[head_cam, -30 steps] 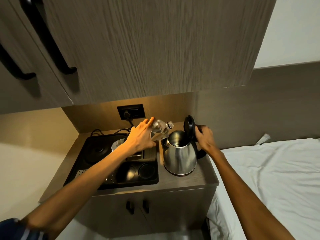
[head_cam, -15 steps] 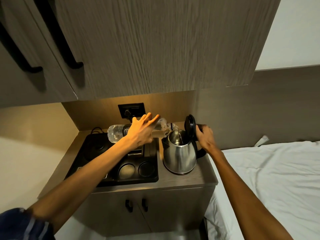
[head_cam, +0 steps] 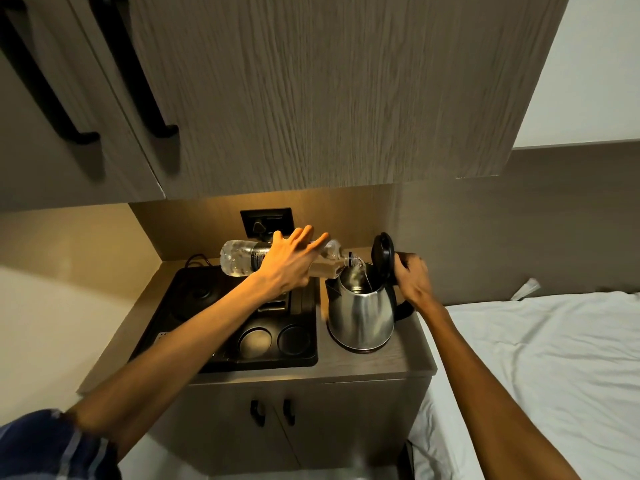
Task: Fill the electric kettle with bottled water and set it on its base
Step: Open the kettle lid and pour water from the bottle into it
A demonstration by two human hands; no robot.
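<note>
A steel electric kettle [head_cam: 360, 317] stands on the counter's right side, its black lid [head_cam: 382, 255] flipped up. My left hand [head_cam: 289, 263] holds a clear water bottle [head_cam: 240, 258] lying nearly level, neck over the kettle's mouth, and water streams into it. My right hand [head_cam: 410, 277] grips the kettle's black handle behind the lid. The round kettle base [head_cam: 201, 292] sits in the black tray's far left corner, with its cord running to the wall socket [head_cam: 266, 221].
The black tray [head_cam: 298, 358] holds two round cup wells and small packets. Wooden wall cupboards [head_cam: 311, 98] with black handles hang low over the counter. A bed with white sheets [head_cam: 536, 358] lies right of the cabinet. Cabinet doors [head_cam: 273, 414] are below.
The bottle has tipped from steeply raised to nearly level, its bottom swinging out to the left, and water now pours into the kettle. My right hand stays on the handle.
</note>
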